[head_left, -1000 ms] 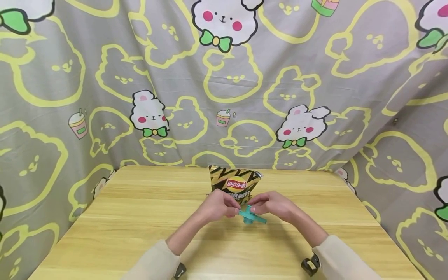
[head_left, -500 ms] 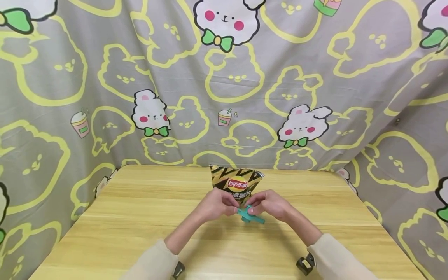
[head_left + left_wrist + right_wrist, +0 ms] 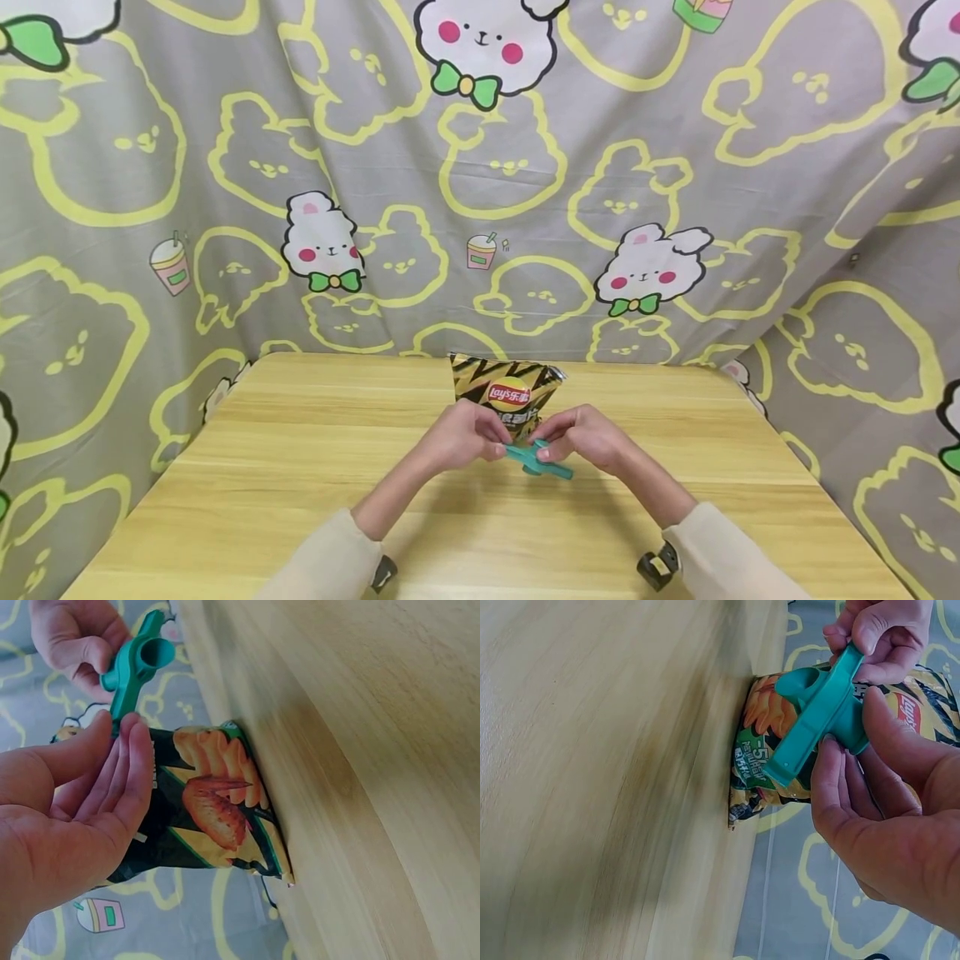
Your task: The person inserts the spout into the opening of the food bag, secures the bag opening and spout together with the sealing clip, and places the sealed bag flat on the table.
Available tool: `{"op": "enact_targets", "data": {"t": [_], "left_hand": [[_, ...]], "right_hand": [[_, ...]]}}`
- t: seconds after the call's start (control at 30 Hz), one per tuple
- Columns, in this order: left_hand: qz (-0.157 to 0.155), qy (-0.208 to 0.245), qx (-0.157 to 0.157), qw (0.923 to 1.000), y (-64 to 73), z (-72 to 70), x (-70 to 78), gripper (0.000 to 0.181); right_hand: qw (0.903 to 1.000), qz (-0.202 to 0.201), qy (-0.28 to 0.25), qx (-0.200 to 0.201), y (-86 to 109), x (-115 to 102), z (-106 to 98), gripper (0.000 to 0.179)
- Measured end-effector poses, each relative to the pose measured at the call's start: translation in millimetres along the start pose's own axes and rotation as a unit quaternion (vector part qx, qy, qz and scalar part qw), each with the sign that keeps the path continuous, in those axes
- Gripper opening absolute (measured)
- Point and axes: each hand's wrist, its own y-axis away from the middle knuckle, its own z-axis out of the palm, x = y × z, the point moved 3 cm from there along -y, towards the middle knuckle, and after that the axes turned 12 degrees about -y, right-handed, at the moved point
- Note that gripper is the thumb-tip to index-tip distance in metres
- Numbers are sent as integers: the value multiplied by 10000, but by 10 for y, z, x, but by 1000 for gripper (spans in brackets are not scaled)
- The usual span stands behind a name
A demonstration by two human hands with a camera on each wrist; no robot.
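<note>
A teal plastic bag clip point(image 3: 557, 471) with a round spout in its middle is held above the table between both hands. My left hand point(image 3: 462, 435) pinches one narrow end of it between thumb and fingertips. The right hand point(image 3: 591, 437) grips the round part at the clip's middle, thumb on one side and fingers on the other. In the right wrist view the clip's long bar point(image 3: 806, 739) slants across, its spout opening facing away from that hand. Behind the hands a black and gold Lay's chip bag point(image 3: 510, 393) stands upright, its lower part partly hidden.
A light wooden table point(image 3: 315, 433) lies under the hands. A grey patterned curtain point(image 3: 420, 183) hangs behind it and along both sides. Black wrist camera mounts point(image 3: 658, 567) show below the sleeves.
The clip has tilted a little in the fingers, so its spout hangs less straight down than a second ago. Both hands keep their hold and stay nearly in place; the chip bag stands unmoved.
</note>
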Motion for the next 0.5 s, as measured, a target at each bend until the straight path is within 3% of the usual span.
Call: {"op": "enact_targets", "data": {"t": [0.5], "left_hand": [[16, 207, -61, 9998, 7, 9, -1, 16]], "right_hand": [[9992, 45, -273, -281, 32, 5, 5, 33]]}}
